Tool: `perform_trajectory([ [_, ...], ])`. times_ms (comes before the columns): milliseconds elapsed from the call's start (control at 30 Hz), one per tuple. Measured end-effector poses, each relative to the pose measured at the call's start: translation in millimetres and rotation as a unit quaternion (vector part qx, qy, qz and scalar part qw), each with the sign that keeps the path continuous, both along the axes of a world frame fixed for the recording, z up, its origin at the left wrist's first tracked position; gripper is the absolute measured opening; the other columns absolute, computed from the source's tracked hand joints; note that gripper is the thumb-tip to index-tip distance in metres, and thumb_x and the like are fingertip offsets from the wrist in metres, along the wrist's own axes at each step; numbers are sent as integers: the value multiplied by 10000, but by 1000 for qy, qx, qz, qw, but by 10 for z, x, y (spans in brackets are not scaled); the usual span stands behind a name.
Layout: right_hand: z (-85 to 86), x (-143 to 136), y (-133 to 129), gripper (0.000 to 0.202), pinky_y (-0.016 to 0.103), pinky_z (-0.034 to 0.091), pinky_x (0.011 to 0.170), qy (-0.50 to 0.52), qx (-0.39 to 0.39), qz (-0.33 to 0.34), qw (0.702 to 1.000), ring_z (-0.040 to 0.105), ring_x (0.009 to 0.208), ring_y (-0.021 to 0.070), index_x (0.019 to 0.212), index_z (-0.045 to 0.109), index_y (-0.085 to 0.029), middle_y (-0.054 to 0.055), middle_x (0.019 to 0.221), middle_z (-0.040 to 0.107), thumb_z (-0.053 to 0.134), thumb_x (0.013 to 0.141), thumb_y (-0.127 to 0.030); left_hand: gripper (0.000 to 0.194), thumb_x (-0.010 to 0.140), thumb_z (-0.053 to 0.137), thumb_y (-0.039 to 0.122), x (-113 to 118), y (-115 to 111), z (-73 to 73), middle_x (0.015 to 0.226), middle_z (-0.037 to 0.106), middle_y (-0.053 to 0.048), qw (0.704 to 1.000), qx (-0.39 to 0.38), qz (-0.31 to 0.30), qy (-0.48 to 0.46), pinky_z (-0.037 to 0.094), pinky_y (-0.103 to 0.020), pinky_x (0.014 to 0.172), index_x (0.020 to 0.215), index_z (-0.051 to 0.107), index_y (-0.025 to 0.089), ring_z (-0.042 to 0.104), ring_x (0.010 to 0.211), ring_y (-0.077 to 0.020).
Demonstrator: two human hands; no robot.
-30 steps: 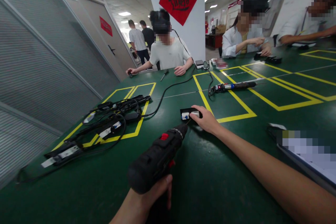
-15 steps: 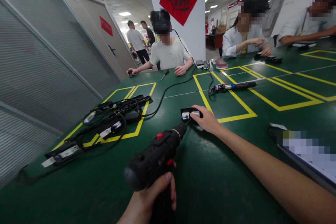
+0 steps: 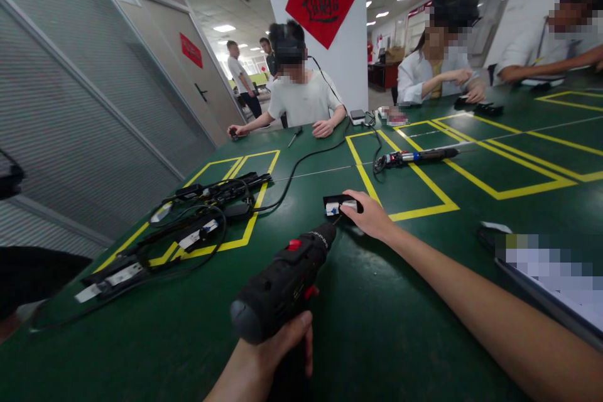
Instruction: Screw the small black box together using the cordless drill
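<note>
Pointing a black drill (image 3: 277, 282) toward a small black part (image 3: 332, 208), the left hand (image 3: 281, 342) wraps around the tool's handle; whether the bit (image 3: 337, 220) touches the part, I cannot tell. The right hand (image 3: 370, 217) pinches that part between thumb and fingers at the green table (image 3: 400, 326), near a yellow taped rectangle (image 3: 424, 211) and well to the right of a heap of black cables (image 3: 238, 209).

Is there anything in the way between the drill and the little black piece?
Nothing visible stands between them. The drill, held in the left hand, points its bit toward the piece, whose right end the right hand holds. That hand is close beside the bit; I can't tell whether the bit touches.
</note>
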State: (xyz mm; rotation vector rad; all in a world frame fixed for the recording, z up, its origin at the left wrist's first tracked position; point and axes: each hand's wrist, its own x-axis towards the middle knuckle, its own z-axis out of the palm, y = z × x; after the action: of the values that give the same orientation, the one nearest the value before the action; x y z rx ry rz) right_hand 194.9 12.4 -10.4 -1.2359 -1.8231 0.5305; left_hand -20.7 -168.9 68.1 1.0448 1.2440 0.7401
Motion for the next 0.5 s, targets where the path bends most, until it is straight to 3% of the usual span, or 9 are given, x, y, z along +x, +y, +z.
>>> perform_trajectory([
  [200,21,-1,-10,380,326,407,865,-3,1,2,1000,546,957,179,1189,526,-210,71,1071,575,516,834,-346,536,804,531,431,-21,21,8,528,593,6,998,16,-17,50,411,-325,544,1204,413,95,541,482,-177],
  [500,37,6,-23,382,330,404,883,0,-5,9,1000,545,980,183,1199,521,-210,77,1104,569,513,833,-320,507,794,555,436,-54,32,-23,587,581,4,1000,-13,-13,23,437,-325,525,1175,427,126,543,496,-176],
])
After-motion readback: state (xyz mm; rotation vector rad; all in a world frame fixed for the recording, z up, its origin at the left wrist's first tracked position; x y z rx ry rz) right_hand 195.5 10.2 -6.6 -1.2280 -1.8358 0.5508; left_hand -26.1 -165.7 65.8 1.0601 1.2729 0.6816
